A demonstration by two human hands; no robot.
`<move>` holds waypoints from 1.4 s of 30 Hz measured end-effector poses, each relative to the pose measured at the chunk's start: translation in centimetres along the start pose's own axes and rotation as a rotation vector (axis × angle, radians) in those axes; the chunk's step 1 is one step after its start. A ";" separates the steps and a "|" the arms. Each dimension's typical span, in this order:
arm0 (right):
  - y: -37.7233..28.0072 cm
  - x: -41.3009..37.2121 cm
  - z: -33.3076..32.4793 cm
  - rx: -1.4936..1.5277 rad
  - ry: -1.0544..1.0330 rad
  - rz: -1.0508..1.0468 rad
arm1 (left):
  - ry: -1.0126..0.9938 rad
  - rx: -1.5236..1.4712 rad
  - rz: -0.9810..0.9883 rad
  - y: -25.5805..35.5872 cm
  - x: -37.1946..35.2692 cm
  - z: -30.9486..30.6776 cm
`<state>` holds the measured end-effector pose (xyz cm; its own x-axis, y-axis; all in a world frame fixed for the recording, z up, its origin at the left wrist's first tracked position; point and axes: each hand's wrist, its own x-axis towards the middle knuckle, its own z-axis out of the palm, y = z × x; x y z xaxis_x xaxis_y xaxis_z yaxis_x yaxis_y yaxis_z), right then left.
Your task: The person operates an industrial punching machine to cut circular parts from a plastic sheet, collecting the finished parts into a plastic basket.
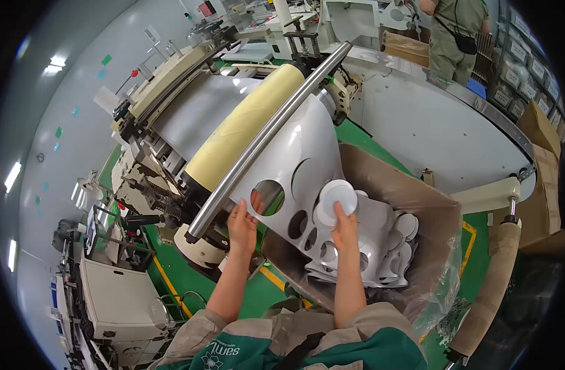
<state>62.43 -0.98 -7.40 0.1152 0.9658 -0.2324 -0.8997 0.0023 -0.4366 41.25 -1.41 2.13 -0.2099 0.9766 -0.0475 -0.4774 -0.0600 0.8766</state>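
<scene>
Forearms come up from tan sleeves, and the right hand [345, 229] has a white disc [338, 196] pinched at its fingertips, just above the cardboard box [412, 191]. Left hand [242, 225] sits beside it, fingers closed on the edge of the punched white sheet [298, 145] under the steel bar [264, 139]. Sheet's lower end disappears into the box among loose cutouts; both thumbs are hard to make out.
</scene>
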 end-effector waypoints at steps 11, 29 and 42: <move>-0.8 0.5 9.9 -1.023 -0.542 -0.152 | -0.028 -0.013 -0.142 -2.2 -1.3 -0.1; -2.7 -0.2 0.6 -0.244 -0.116 -0.140 | 0.043 -0.030 0.053 0.9 0.8 -0.4; 1.0 0.7 8.9 -0.758 -0.487 -0.047 | -0.024 -0.060 -0.139 -2.1 -2.2 0.6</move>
<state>57.88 1.97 -0.29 -0.2013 0.9724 0.1184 -0.3595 0.0391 -0.9323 43.24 -3.27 0.64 -0.1179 0.9809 -0.1545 -0.5504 0.0650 0.8324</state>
